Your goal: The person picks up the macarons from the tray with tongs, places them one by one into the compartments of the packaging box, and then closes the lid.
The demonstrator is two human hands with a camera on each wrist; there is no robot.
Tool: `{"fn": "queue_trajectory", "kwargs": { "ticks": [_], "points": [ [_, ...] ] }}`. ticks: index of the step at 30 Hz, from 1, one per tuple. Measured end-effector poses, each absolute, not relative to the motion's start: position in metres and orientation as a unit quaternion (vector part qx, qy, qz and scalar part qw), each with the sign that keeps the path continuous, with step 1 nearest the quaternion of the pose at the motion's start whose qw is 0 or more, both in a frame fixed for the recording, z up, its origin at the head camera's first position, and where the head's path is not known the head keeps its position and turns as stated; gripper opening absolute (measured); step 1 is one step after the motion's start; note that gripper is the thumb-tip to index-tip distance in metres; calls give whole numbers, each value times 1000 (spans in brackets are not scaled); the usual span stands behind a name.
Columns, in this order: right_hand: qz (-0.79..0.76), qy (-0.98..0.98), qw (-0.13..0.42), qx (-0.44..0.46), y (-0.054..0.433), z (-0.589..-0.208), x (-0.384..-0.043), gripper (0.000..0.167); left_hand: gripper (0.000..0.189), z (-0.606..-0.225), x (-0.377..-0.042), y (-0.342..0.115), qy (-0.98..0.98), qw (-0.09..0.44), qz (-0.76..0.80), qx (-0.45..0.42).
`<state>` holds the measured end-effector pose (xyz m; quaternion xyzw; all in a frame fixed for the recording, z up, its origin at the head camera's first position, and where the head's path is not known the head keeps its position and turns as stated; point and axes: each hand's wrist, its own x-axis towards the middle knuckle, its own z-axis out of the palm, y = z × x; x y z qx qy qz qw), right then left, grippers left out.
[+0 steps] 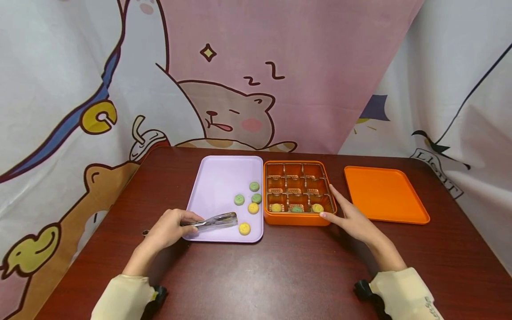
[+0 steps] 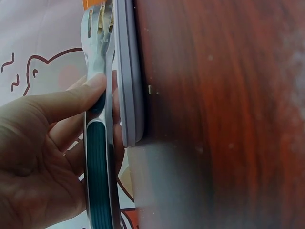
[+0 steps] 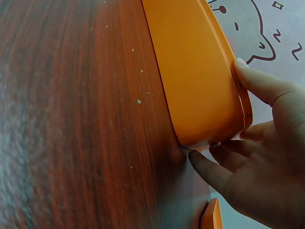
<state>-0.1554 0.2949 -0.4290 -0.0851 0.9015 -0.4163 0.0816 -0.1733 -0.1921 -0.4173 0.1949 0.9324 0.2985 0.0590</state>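
My left hand (image 1: 170,226) grips metal serving tongs (image 1: 218,220) with teal handle inlays, thumb pressed on the upper arm. The tongs' ends hang over the front of a lilac tray (image 1: 220,178), with no cookie seen between them. Right of the tips lies a yellow cookie (image 1: 244,229); another yellow cookie (image 1: 253,208) and several green cookies, one a green cookie (image 1: 239,199), sit farther back. My right hand (image 1: 354,220) touches the right side of an orange box (image 1: 296,219), thumb at its front corner rim, fingers fairly straight.
A clear divided insert (image 1: 294,183) lines the box; its front row holds two yellow cookies and one green cookie (image 1: 297,209). Tray and box stand side by side. Right of them lies a flat orange lid (image 1: 386,193) on the dark wood table (image 1: 256,275). Printed cloth hangs behind.
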Motion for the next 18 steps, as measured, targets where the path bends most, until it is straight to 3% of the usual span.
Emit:
{"fn": "queue_trajectory", "kwargs": {
  "ticks": [18],
  "points": [
    [-414, 903, 86, -79, 295, -428, -154, 95, 21, -408, -184, -183, 932, 30, 310, 182]
  ]
}}
